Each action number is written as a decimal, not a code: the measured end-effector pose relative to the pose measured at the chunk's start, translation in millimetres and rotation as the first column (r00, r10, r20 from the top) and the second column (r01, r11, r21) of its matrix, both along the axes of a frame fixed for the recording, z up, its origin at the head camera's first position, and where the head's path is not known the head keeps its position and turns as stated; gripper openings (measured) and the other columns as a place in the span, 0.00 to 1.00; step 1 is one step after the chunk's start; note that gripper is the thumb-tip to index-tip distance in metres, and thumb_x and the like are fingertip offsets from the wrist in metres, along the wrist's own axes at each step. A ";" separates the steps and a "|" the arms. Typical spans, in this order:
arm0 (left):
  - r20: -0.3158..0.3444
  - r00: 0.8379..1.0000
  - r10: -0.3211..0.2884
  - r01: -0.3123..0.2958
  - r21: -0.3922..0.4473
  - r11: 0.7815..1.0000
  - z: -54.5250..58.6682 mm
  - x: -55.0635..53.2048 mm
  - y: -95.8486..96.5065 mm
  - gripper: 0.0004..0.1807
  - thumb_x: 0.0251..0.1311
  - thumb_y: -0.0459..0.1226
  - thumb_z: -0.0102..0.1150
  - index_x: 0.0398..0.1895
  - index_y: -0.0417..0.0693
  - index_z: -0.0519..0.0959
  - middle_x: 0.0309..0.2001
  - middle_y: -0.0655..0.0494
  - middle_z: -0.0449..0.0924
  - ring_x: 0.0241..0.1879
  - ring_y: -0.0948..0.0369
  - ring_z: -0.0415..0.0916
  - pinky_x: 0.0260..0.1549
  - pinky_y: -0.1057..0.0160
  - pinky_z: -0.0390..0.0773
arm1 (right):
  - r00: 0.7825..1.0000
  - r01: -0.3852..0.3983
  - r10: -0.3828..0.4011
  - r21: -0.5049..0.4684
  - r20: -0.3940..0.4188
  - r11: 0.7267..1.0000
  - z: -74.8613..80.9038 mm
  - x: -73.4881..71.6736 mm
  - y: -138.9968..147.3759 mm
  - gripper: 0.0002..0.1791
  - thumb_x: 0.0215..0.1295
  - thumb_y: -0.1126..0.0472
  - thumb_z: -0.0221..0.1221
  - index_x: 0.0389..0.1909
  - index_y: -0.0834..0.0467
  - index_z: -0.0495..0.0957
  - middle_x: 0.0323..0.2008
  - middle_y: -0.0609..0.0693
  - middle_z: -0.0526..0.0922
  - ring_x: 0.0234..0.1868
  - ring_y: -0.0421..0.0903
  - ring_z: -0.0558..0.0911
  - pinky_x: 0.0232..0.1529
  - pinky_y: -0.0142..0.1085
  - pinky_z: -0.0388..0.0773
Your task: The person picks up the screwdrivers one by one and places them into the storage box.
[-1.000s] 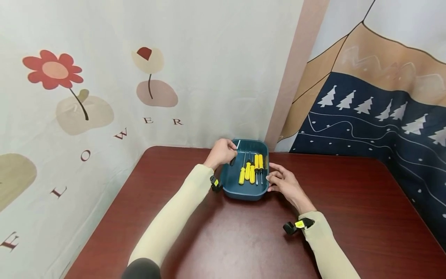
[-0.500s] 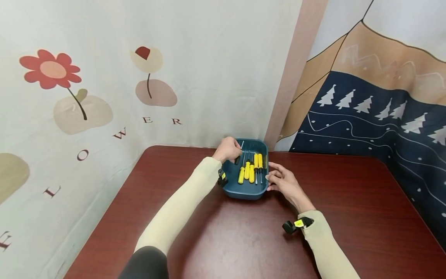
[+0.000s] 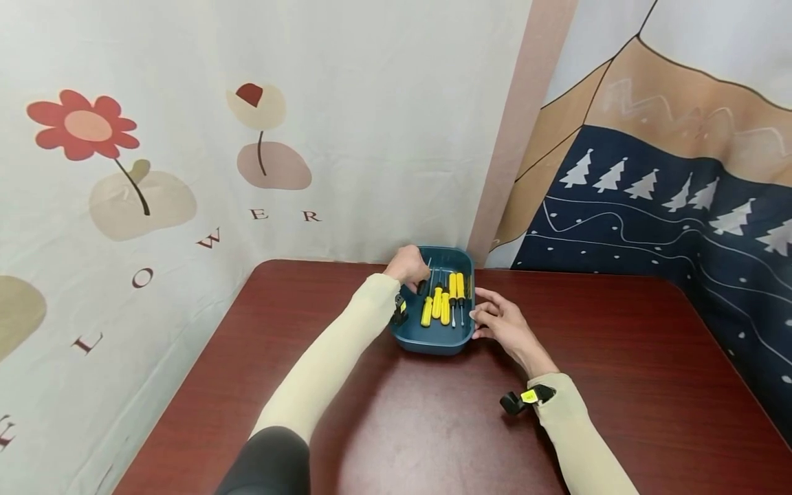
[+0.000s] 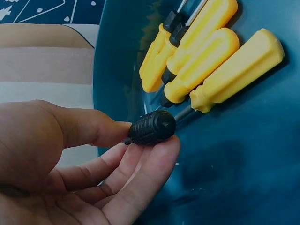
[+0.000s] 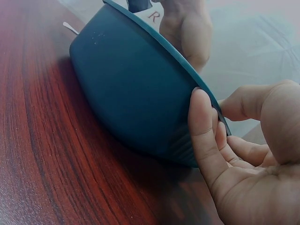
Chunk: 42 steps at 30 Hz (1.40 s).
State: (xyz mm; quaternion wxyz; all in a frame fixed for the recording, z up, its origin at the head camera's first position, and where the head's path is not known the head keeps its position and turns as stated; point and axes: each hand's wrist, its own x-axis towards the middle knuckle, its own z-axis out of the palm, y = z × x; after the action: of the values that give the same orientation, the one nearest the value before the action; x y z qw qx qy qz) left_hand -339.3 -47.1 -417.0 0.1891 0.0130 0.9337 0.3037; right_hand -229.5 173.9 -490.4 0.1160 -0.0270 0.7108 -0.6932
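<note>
Over the left side of a dark blue plastic tray, my left hand pinches a screwdriver by its ribbed black handle between thumb and fingers. In the head view its thin metal shaft points toward the back of the tray. Several yellow-handled screwdrivers lie side by side on the tray floor, close to the black handle. My right hand grips the tray's right rim; in the right wrist view the thumb is on the inner side and fingers lie against the outer wall.
The tray stands at the back edge of a reddish-brown wooden table. Behind it hangs a pale curtain with flower prints, and to the right a dark blue one with white trees.
My left hand has moved right and farther over the tray, carrying the black-handled screwdriver toward the yellow ones. The right hand stays on the rim.
</note>
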 end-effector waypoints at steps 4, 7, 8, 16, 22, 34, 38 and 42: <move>0.028 1.000 -0.004 0.005 -0.043 0.999 -2.4 -3.2 3.2 0.09 0.70 0.33 0.57 0.47 0.35 0.78 0.32 0.46 0.78 0.24 0.54 0.85 0.33 0.58 0.89 | 1.000 0.005 -0.005 0.004 0.008 1.000 -0.9 0.6 -0.5 0.34 0.72 0.69 0.56 0.77 0.60 0.59 0.45 0.59 0.79 0.34 0.44 0.81 0.35 0.33 0.86; 0.048 0.999 -0.012 0.017 -0.089 0.996 -3.6 -5.8 6.7 0.16 0.71 0.34 0.55 0.58 0.35 0.75 0.41 0.43 0.80 0.23 0.54 0.83 0.24 0.62 0.86 | 1.000 0.009 -0.009 0.008 0.011 1.000 -0.8 0.7 -0.8 0.34 0.72 0.69 0.56 0.77 0.59 0.60 0.46 0.61 0.79 0.34 0.44 0.81 0.35 0.33 0.86; 0.056 0.998 -0.012 0.017 -0.101 0.995 -4.0 -6.6 8.1 0.18 0.72 0.34 0.55 0.60 0.35 0.74 0.43 0.42 0.80 0.23 0.54 0.83 0.22 0.63 0.85 | 1.000 0.010 -0.010 0.009 0.011 1.000 -0.8 0.5 -0.9 0.34 0.72 0.69 0.56 0.77 0.59 0.60 0.46 0.62 0.79 0.34 0.44 0.81 0.35 0.34 0.86; 0.093 0.996 -0.012 0.025 -0.143 0.989 -10.8 -13.3 14.9 0.22 0.74 0.37 0.52 0.68 0.38 0.70 0.51 0.41 0.78 0.22 0.53 0.81 0.20 0.62 0.84 | 1.000 0.017 -0.017 0.004 0.015 1.000 0.1 0.0 -1.4 0.34 0.72 0.69 0.56 0.77 0.58 0.61 0.45 0.60 0.79 0.34 0.44 0.81 0.35 0.34 0.87; 0.119 0.992 -0.033 0.055 -0.185 0.981 -14.4 -17.5 16.2 0.21 0.76 0.37 0.50 0.68 0.39 0.70 0.57 0.41 0.78 0.19 0.56 0.78 0.21 0.63 0.84 | 1.000 0.011 -0.011 0.000 0.013 1.000 -2.0 -2.1 -2.0 0.34 0.72 0.69 0.57 0.77 0.58 0.61 0.44 0.58 0.79 0.35 0.46 0.81 0.35 0.35 0.87; 0.138 0.987 -0.079 0.112 -0.251 0.962 -22.5 -21.1 22.2 0.17 0.75 0.36 0.51 0.61 0.38 0.74 0.36 0.46 0.76 0.12 0.60 0.69 0.15 0.65 0.77 | 1.000 0.009 -0.009 -0.001 0.011 1.000 -1.9 -0.8 -1.3 0.34 0.72 0.69 0.56 0.77 0.58 0.61 0.40 0.52 0.79 0.34 0.44 0.80 0.35 0.34 0.87; 0.139 0.986 -0.092 0.127 -0.264 0.956 -21.4 -17.8 23.0 0.13 0.75 0.36 0.50 0.55 0.38 0.75 0.26 0.49 0.70 0.11 0.60 0.65 0.14 0.65 0.73 | 1.000 0.009 -0.009 -0.006 0.009 1.000 -1.6 -0.6 -1.3 0.34 0.72 0.70 0.56 0.77 0.58 0.61 0.43 0.56 0.79 0.34 0.43 0.81 0.35 0.34 0.87; 0.130 0.986 -0.106 0.139 -0.280 0.950 -20.0 -15.0 23.9 0.11 0.75 0.36 0.50 0.52 0.38 0.77 0.25 0.51 0.68 0.11 0.61 0.65 0.14 0.66 0.73 | 1.000 0.003 -0.003 -0.002 0.002 1.000 -1.2 0.3 -1.0 0.34 0.72 0.70 0.56 0.77 0.60 0.59 0.43 0.56 0.79 0.34 0.43 0.81 0.35 0.33 0.86</move>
State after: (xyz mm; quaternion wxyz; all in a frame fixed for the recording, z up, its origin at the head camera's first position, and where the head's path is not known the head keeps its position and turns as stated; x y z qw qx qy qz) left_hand -354.3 -23.2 -437.0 0.2602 0.0259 0.9531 0.1525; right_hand -229.2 172.9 -491.6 0.1156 -0.0254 0.7101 -0.6941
